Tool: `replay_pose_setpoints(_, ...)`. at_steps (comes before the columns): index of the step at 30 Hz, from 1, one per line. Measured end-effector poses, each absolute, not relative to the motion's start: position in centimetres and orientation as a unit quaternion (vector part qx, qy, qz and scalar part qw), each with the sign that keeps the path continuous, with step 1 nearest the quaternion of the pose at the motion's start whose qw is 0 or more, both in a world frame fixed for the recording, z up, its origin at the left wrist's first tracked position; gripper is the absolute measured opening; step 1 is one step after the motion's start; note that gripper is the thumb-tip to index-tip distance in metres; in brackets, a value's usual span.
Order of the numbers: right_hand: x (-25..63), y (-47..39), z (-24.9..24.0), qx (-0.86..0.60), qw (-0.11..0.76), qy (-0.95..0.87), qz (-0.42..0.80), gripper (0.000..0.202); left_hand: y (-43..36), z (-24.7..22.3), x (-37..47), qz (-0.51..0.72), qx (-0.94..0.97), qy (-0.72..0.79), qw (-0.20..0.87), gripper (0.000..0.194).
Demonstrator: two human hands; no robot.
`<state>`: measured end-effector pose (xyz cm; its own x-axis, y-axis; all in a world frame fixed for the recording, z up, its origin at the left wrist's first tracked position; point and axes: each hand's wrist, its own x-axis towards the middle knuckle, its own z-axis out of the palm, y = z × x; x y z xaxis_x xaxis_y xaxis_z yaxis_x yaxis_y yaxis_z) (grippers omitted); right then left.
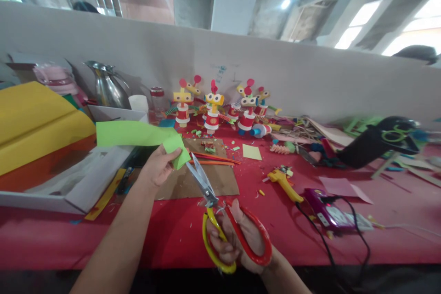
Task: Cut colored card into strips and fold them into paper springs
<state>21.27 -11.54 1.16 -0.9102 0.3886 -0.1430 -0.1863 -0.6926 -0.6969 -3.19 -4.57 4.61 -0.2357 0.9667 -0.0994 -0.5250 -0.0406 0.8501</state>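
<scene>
Right hand (233,238) grips scissors (208,194) at six o'clock; left hand (156,166) pinches paper (127,133), probably light, floppy, best held near edges.

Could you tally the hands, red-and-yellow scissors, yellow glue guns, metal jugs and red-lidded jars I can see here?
Left hand and right hand: 2
Scissors: 1
Glue gun: 1
Jug: 1
Jar: 1
Total: 6
</scene>
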Motion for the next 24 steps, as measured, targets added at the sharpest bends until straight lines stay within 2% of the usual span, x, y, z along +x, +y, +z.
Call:
replay_pose_setpoints(5, 20.7, -11.1, 1.7, -0.156, 0.21, -0.303, 0.917, 0.067, -4.9, 4.5, -2.8, 0.642, 0.283, 0.413, 0.581, 0.027)
replay_pose_setpoints(11, 19.6, -10.2, 2.5, -0.149, 0.232, -0.277, 0.921, 0.065, -4.9, 4.2, -1.8, 0.631, 0.291, 0.391, 0.603, 0.034)
replay_pose_setpoints(18, 19.2, -10.5, 2.4, -0.162, 0.258, -0.281, 0.91, 0.06, -4.8, 4.2, -2.1, 0.629, 0.287, 0.4, 0.602, 0.032)
replay_pose_setpoints(22, 19.8, -10.6, 3.2, -0.194, 0.358, -0.301, 0.862, 0.056, -4.8, 4.0, -2.6, 0.628, 0.302, 0.43, 0.574, 0.038)
replay_pose_setpoints(24, 20.1, -10.5, 3.6, -0.209, 0.389, -0.312, 0.841, 0.055, -4.8, 4.1, -2.8, 0.663, 0.331, 0.447, 0.501, 0.037)
